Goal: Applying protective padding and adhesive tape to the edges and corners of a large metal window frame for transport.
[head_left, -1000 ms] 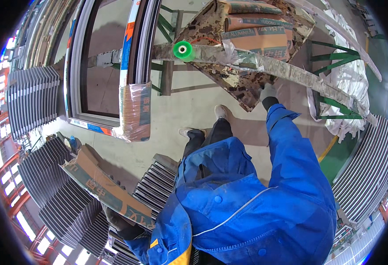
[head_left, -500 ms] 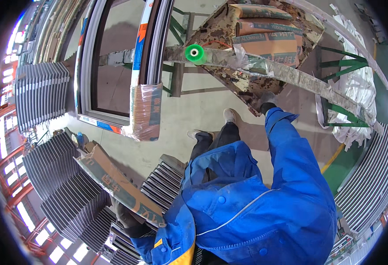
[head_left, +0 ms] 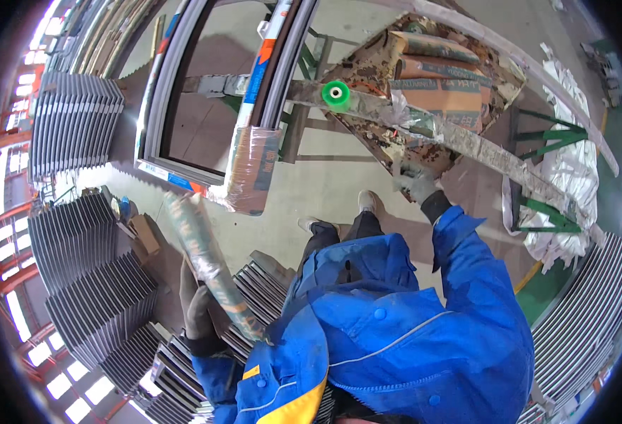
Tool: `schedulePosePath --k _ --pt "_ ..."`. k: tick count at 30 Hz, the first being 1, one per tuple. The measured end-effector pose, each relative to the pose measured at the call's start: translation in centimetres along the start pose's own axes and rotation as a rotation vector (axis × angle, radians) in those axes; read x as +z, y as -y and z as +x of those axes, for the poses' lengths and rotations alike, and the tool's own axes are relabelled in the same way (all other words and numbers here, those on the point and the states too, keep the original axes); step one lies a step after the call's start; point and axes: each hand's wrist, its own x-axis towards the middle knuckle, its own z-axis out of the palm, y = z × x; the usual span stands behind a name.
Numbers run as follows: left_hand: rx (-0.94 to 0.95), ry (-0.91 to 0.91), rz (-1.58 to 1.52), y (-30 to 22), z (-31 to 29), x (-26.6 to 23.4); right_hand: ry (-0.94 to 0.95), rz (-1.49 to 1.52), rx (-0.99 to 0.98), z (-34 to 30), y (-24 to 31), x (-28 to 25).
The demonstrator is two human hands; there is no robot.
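My left hand (head_left: pixel 197 309), in a dark glove, is closed along the left side of a long folded cardboard piece (head_left: pixel 213 263) with shiny film over it. The piece slants from beside the frame down to my jacket. My right hand (head_left: pixel 418 185), in a pale grey glove, is at the near corner of a worn, blotchy board (head_left: pixel 376 136). Its fingers look curled; a small pale shape shows at their tips, too small to name. Ahead on the left, a dark window frame (head_left: pixel 161 116) has a cardboard-and-film-wrapped corner (head_left: pixel 256 173).
A green tape roll (head_left: pixel 336 95) sits on a padded beam (head_left: pixel 491 148) crossing the board. Folded cardboard (head_left: pixel 442 85) lies on the board. Stacked grey profiles (head_left: pixel 77 127) stand left, with more profiles (head_left: pixel 594 304) at right. White sheeting (head_left: pixel 562 169) hangs by green supports (head_left: pixel 551 134).
My right hand has drawn back from over the board to its near corner. The cardboard in my left hand has turned steeper, its film-covered side now showing.
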Motion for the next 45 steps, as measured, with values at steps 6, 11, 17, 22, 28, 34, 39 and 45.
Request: schedulePosePath --k 6,11,17,22,28,34,39,45 --pt "-0.051 0.205 0.228 -2.1 3.3 0.4 0.394 0.063 -0.192 -4.3 13.6 5.1" --pt "-0.133 0.420 0.615 -2.4 2.6 3.4 0.514 0.019 -0.175 -10.3 25.3 7.7" --pt "-0.075 0.533 0.808 -2.3 2.4 5.9 0.583 -0.534 -1.167 -13.6 32.6 11.0" --pt "-0.054 0.582 0.842 -3.4 1.6 7.2 0.853 -1.007 -1.405 -15.1 33.7 12.7" --pt "-0.105 0.618 0.827 -4.0 1.1 8.1 0.946 -1.133 -1.507 -16.3 32.9 13.9" --pt "-0.051 0.694 0.856 -2.3 1.0 6.8 0.991 -1.265 -1.512 -17.3 32.9 14.0" --pt "-0.054 0.727 0.827 -2.3 1.0 6.9 1.006 -1.295 -1.495 -18.4 33.3 14.4" --pt "-0.012 0.747 0.916 -3.0 1.1 7.6 0.998 -1.374 -1.466 -19.2 33.4 14.3"
